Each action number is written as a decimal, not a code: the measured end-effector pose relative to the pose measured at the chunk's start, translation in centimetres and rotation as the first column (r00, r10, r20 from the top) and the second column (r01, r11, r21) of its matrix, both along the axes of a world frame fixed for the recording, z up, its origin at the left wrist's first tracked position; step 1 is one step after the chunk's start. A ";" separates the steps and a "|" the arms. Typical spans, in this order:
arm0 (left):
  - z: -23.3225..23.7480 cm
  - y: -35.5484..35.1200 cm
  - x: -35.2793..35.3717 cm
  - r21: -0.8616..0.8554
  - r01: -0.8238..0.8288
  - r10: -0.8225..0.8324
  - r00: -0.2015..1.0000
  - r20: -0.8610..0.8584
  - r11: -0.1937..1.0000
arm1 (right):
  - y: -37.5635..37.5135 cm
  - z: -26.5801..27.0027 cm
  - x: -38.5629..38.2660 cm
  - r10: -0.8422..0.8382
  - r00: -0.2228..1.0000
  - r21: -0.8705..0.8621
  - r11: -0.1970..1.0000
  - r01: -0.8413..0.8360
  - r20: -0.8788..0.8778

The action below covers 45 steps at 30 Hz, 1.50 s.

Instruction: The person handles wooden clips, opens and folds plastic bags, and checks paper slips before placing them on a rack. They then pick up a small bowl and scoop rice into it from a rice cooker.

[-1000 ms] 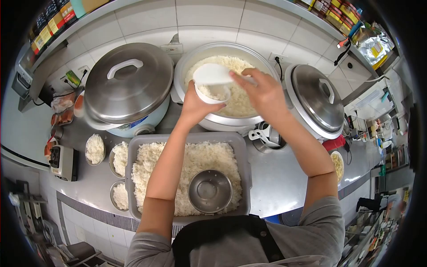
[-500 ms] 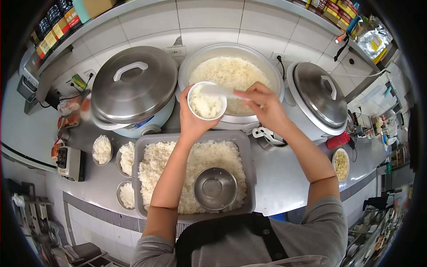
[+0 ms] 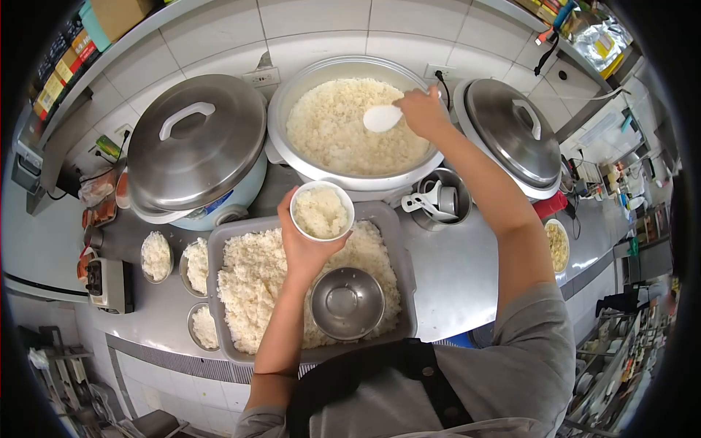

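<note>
My left hand (image 3: pixel 305 244) is wrapped round a white cup (image 3: pixel 322 212) with rice in it, above the back part of a grey tub (image 3: pixel 409 274) of rice. Further back, my right hand (image 3: pixel 422 112) grips a white rice paddle (image 3: pixel 382 118) by its handle. The paddle's blade is over the rice (image 3: pixel 350 131) in the open cooker (image 3: pixel 281 95), near the right side. A steel bowl (image 3: pixel 347 303) rests on the tub's rice.
Lidded cookers stand left (image 3: pixel 197 146) and right (image 3: pixel 511 131). Three small bowls of rice (image 3: pixel 155 257) sit left of the tub. A steel pot (image 3: pixel 443 196) holds white-handled utensils. At the right lie a red object (image 3: pixel 549 205) and a bowl of yellowish food (image 3: pixel 557 247).
My left hand has lowered the cup from the cooker's front edge to over the tub. My right hand has moved the paddle away from the cup, back over the cooker's rice. The view has shifted slightly.
</note>
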<state>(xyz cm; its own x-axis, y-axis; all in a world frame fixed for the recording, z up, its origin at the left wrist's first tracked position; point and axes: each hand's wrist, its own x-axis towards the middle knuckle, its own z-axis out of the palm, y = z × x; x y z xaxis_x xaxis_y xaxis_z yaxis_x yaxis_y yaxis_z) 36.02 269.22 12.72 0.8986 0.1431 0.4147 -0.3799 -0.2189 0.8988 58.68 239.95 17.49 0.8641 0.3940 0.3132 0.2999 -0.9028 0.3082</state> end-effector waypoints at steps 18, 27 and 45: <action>-3.8 -0.7 1.8 -0.054 -0.037 0.034 0.998 -0.048 0.998 | 0.8 -5.0 7.4 0.007 0.710 0.071 0.996 0.061 -0.704; -3.9 -0.6 1.8 -0.085 -0.012 0.006 0.998 -0.067 0.996 | 1.6 -5.8 6.1 0.087 0.589 0.162 0.984 0.076 -0.803; -2.5 -0.6 0.8 -0.135 0.018 -0.018 1.000 0.006 0.991 | -1.3 -3.5 1.8 0.225 0.751 0.368 0.929 0.026 -0.621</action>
